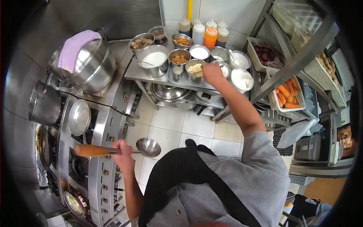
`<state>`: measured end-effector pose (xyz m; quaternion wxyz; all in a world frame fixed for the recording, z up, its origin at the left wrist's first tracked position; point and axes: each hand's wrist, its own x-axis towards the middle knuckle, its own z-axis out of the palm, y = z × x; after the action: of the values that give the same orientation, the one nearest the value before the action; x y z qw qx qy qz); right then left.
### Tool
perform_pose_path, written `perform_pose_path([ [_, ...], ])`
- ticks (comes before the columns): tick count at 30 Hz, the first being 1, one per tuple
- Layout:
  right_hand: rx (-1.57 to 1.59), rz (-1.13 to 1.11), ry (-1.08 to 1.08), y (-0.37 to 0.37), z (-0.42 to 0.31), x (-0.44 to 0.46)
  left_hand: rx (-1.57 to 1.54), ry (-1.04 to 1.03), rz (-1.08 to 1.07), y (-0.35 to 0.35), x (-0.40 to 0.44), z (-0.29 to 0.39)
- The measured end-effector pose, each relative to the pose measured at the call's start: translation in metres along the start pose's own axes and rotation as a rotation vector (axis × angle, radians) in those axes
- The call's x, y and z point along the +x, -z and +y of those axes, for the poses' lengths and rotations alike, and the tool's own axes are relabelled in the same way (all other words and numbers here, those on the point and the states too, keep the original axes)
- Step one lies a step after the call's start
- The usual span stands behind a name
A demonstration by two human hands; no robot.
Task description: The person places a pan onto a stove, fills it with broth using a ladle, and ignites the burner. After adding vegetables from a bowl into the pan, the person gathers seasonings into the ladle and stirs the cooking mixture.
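My left hand (123, 152) is closed around the shaft of a ladle (148, 146). Its round metal bowl points right and its wooden handle points left, beside the stove. My right hand (213, 73) reaches over the steel shelf table and is closed on a thin utensil that looks like a spoon (200, 71), partly hidden by the fingers. The spoon dips into a metal pot (194, 79) of pale yellow, grainy food. Around that pot stand a container of brown pieces (179, 59), one of white contents (199, 53) and a tub of white powder (242, 80).
A gas stove (100, 151) with pans runs along the left. Behind it stands a large steel pot (92, 66) with a purple cloth (77, 49). Squeeze bottles (210, 37) line the wall. A rack on the right holds a basket of carrots (289, 94). White floor tiles (166, 121) show between.
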<state>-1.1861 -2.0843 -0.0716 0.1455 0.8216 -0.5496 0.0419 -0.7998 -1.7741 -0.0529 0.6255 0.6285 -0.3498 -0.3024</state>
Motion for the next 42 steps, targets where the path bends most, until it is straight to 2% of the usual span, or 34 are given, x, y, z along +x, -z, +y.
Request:
perform_pose_path([
  [2, 0.038, -0.107, -0.040, -0.014, 0.014, 0.010, -0.036, -0.045, 0.031, -0.025, 0.016, 0.023],
  [4, 0.066, -0.204, -0.082, -0.013, 0.022, 0.020, -0.333, -0.126, 0.000, -0.046, 0.031, 0.040],
  [6, 0.150, -0.294, -0.075, -0.006, 0.020, 0.024, -0.359, -0.156, -0.011, -0.068, 0.040, 0.060],
  [8, 0.099, -0.303, -0.062, -0.001, 0.018, 0.028, -0.383, -0.192, -0.031, -0.085, 0.050, 0.075],
  [11, -0.048, -0.152, 0.107, 0.002, 0.016, 0.027, -0.492, -0.199, -0.094, -0.101, 0.065, 0.088],
  [14, -0.095, -0.117, 0.125, 0.003, 0.016, 0.026, -0.529, -0.204, -0.145, -0.111, 0.076, 0.097],
  [20, -0.052, -0.274, 0.098, 0.013, 0.015, 0.025, -0.573, -0.226, -0.230, -0.132, 0.097, 0.106],
  [22, 0.053, -0.329, 0.018, 0.017, 0.017, 0.024, -0.574, -0.230, -0.244, -0.141, 0.100, 0.111],
  [28, 0.241, -0.277, -0.088, 0.015, 0.031, 0.021, -0.605, -0.262, -0.285, -0.172, 0.114, 0.120],
  [34, 0.257, -0.257, -0.191, 0.037, 0.050, 0.018, -0.657, -0.294, -0.293, -0.206, 0.126, 0.130],
  [38, 0.258, -0.224, -0.180, 0.066, 0.063, 0.014, -0.683, -0.272, -0.273, -0.238, 0.133, 0.131],
  [41, 0.329, -0.142, -0.180, 0.081, 0.062, 0.009, -0.697, -0.278, -0.270, -0.257, 0.135, 0.131],
  [42, 0.285, -0.050, -0.115, 0.083, 0.062, 0.008, -0.703, -0.270, -0.267, -0.261, 0.135, 0.131],
])
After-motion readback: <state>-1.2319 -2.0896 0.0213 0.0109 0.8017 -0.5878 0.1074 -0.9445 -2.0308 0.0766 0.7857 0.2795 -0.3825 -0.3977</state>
